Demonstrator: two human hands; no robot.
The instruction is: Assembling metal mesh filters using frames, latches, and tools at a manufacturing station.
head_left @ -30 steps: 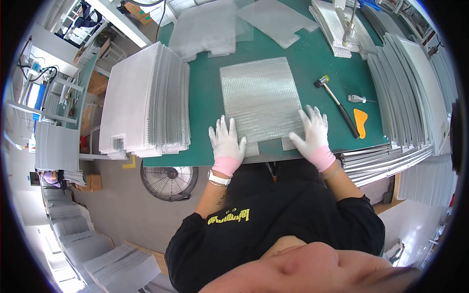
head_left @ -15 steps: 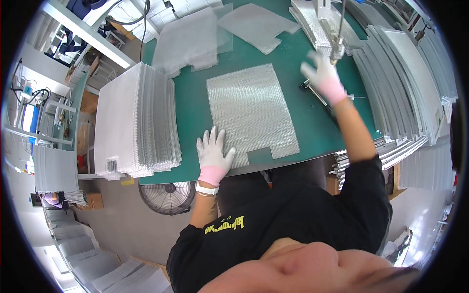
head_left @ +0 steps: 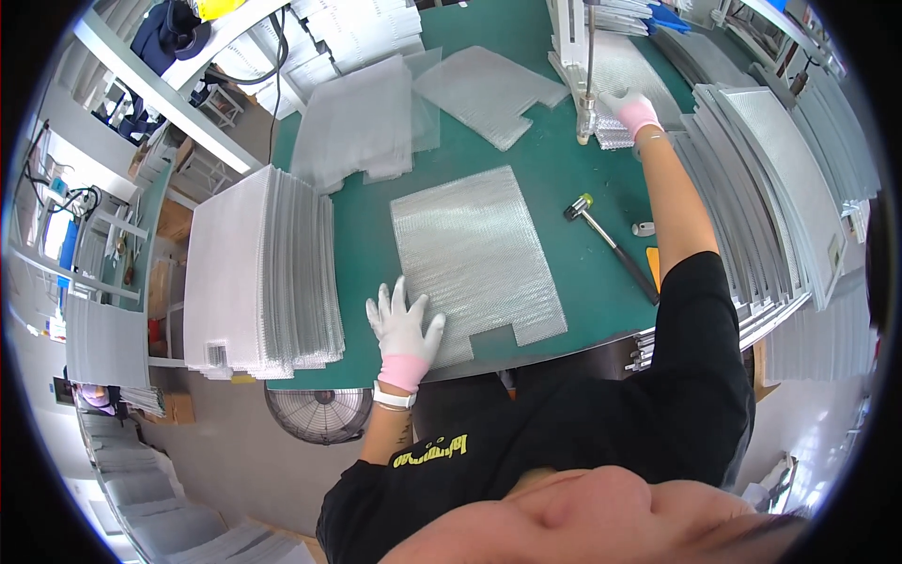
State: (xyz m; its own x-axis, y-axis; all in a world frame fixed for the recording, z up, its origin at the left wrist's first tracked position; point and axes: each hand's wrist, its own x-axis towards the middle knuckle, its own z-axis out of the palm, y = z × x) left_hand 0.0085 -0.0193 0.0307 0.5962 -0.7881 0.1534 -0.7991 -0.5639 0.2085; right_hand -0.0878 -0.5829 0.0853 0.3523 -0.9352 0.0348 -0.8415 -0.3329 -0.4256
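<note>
Left hand (head_left: pixel 406 331) lies flat on mesh sheet (head_left: pixel 474 258); right hand's (head_left: pixel 631 111) grip is unclear.

A silvery mesh sheet (head_left: pixel 479 258) with a notched near edge lies flat on the green table, its near-left corner pressed down. Another mesh piece (head_left: pixel 615 132) lies far right.

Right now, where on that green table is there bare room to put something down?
Bare green mat shows between the tall sheet stack and the mesh sheet under the left hand. Another patch lies beyond that sheet, before the loose sheets. It is crowded by the hammer, the right hand and the frames.
</note>
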